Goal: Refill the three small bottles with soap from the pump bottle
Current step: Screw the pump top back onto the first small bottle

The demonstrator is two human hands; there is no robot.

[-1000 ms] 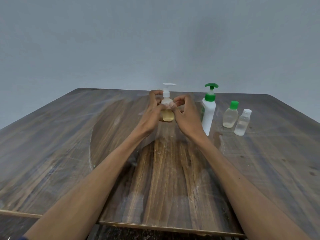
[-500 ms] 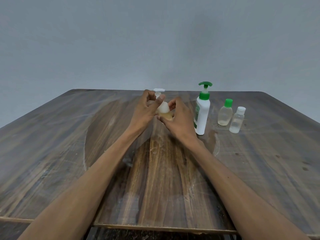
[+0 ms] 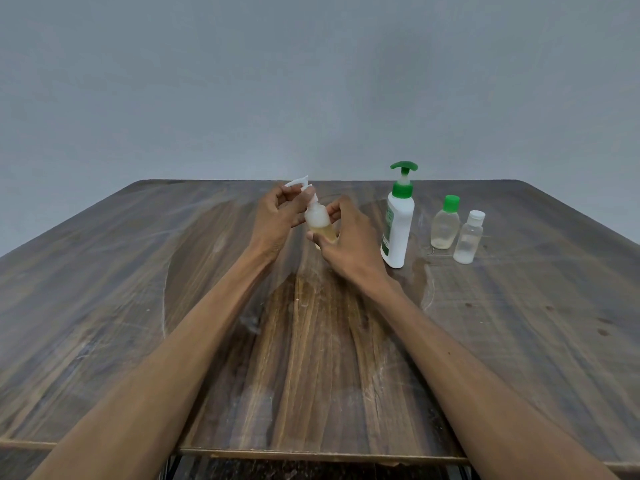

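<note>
Small bottle [image 3: 319, 221], part-filled with yellowish soap, is held tilted above the wooden table [image 3: 104, 289]. At its white pump top [image 3: 298, 183] the left hand [image 3: 277, 221] pinches; the right hand [image 3: 348, 242] grips its body. Just right stands the white pump bottle [image 3: 398, 226], then a green-capped bottle [image 3: 445, 225] and a white-capped bottle [image 3: 468, 239].

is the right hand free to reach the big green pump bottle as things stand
Probably not yet: the right hand grips the small pump bottle together with the left hand. The green pump bottle stands close beside it, with nothing between.
</note>
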